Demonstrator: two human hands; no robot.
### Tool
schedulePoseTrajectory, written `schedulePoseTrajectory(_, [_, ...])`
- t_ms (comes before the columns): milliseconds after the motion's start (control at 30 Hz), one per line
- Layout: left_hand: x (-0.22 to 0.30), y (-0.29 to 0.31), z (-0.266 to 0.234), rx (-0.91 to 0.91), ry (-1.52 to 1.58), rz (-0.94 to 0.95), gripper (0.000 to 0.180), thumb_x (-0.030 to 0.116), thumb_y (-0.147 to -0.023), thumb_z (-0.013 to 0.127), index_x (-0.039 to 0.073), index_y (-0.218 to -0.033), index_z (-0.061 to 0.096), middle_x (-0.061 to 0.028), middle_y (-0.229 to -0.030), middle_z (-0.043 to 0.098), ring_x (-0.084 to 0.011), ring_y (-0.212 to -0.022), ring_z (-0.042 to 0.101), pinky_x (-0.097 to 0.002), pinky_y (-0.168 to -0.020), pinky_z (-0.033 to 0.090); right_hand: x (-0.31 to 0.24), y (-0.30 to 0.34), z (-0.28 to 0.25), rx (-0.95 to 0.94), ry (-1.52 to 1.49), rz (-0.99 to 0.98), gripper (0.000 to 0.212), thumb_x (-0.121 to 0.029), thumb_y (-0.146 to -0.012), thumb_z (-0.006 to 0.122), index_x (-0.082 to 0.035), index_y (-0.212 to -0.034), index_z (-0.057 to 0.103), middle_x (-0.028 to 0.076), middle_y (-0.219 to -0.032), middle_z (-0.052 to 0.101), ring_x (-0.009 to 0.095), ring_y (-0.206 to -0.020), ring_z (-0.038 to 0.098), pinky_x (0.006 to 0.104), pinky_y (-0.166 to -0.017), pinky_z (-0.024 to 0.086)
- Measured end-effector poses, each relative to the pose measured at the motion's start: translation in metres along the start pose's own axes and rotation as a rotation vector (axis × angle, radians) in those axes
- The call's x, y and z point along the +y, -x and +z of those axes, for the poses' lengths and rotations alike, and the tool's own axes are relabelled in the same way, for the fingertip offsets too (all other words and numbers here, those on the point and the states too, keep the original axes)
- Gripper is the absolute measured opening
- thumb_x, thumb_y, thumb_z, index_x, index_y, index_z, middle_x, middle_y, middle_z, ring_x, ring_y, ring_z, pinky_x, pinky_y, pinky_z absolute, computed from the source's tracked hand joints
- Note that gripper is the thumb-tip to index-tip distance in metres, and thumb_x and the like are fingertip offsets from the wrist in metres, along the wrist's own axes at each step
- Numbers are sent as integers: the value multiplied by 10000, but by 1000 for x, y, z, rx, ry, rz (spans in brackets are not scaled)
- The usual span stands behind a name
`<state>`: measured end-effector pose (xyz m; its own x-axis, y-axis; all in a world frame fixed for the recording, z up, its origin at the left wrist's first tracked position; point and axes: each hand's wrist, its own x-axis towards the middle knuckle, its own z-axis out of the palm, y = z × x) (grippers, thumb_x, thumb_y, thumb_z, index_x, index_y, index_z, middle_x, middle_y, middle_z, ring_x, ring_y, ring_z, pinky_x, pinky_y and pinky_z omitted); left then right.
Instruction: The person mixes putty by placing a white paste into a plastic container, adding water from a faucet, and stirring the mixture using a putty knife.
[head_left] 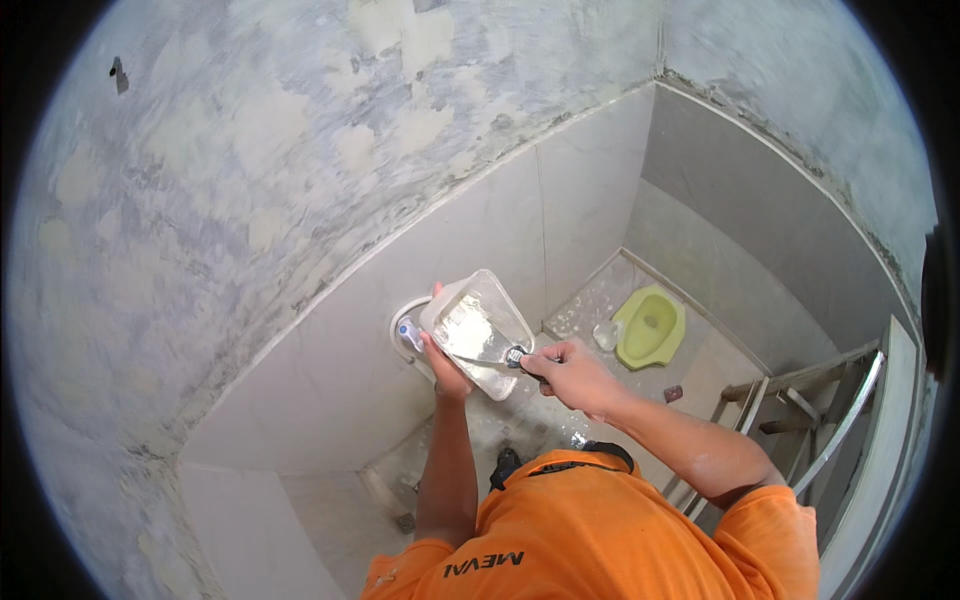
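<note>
Left hand cradling the clear plastic tub mid-view, right hand gripping the putty knife at the tub's four o'clock, and a steady tub with the knife laid flat should gather that white paste cleanest.

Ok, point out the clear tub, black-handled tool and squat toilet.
Clear tub [506, 307]: head view, on its wall.
Black-handled tool [516, 357]: head view, on its handle.
Squat toilet [651, 322]: head view, middle of its bowl.
</note>
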<state>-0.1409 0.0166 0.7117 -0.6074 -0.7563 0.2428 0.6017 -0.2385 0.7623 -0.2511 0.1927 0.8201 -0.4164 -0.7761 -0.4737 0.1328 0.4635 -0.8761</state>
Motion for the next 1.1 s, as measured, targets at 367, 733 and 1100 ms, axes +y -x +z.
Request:
schedulePoseTrajectory(367, [-44, 5, -37, 87, 328, -63, 729, 606, -1032, 319, 113, -1568, 298, -83, -1523, 428, -245, -1363, 453, -416, -1127, 387, -9, -1, 4, 52, -50, 36, 278, -316, -975, 635, -50, -951, 713, -7, -634, 535, 55, -410, 337, 255, -379, 234])
schedulePoseTrajectory(733, [-38, -2, -38, -17, 411, -175, 720, 633, -1020, 346, 100, -1499, 407, -108, -1433, 522, -290, -1268, 541, -430, -1067, 456, -24, 4, -23, 371, 698, -888, 250, -239, -929, 649, -39, -1069, 708, 117, -692, 630, 244, -581, 630, 401, -479, 457])
schedulePoseTrajectory(1100, [-24, -5, -22, 116, 480, -305, 718, 648, -1003, 386, 75, -1426, 484, -123, -1333, 597, -310, -1159, 621, -468, -963, 535, 0, 18, -25, 111, 1181, -726, 326, -205, -917, 619, -96, -1223, 635, 133, -776, 654, 343, -628, 670, 459, -561, 532])
